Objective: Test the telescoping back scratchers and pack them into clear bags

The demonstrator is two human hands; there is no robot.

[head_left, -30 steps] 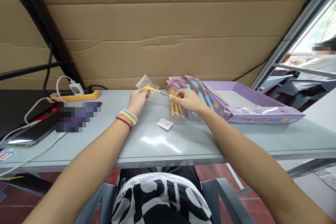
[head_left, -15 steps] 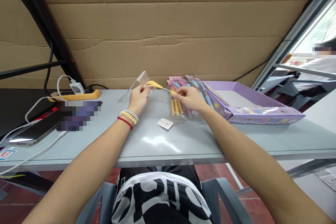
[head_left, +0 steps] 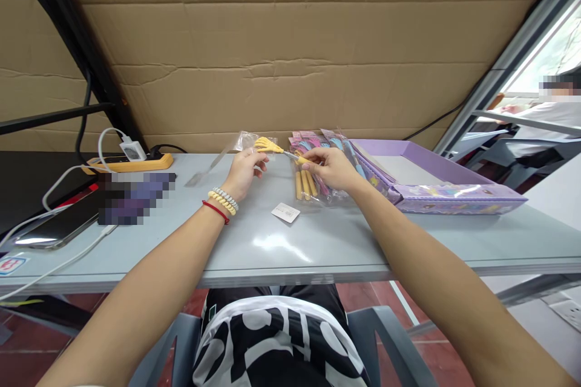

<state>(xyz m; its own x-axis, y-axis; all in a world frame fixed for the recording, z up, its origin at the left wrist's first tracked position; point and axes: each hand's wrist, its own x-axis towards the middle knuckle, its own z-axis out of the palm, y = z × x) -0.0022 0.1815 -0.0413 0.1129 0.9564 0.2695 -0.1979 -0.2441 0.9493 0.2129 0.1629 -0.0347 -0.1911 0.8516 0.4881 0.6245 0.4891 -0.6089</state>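
Note:
My right hand pinches the yellow handle of a back scratcher, its metal shaft and yellow hand-shaped head pointing left. Beside that head is my left hand, fingers bent round against a clear plastic bag that trails to the left; the exact grip is partly hidden. Under and behind my right hand lie several packaged back scratchers with yellow, pink and blue parts. In front of them a small white label card rests on the table.
A purple open box stands to the right on the grey table. On the left are a phone, white cables and a yellow power strip with a charger. Cardboard forms the back wall. A person sits at far right.
The plastic bag has come away from the yellow head, rising and then sinking to the left behind my left hand. The head now shows fully, while my right hand keeps hold of the handle.

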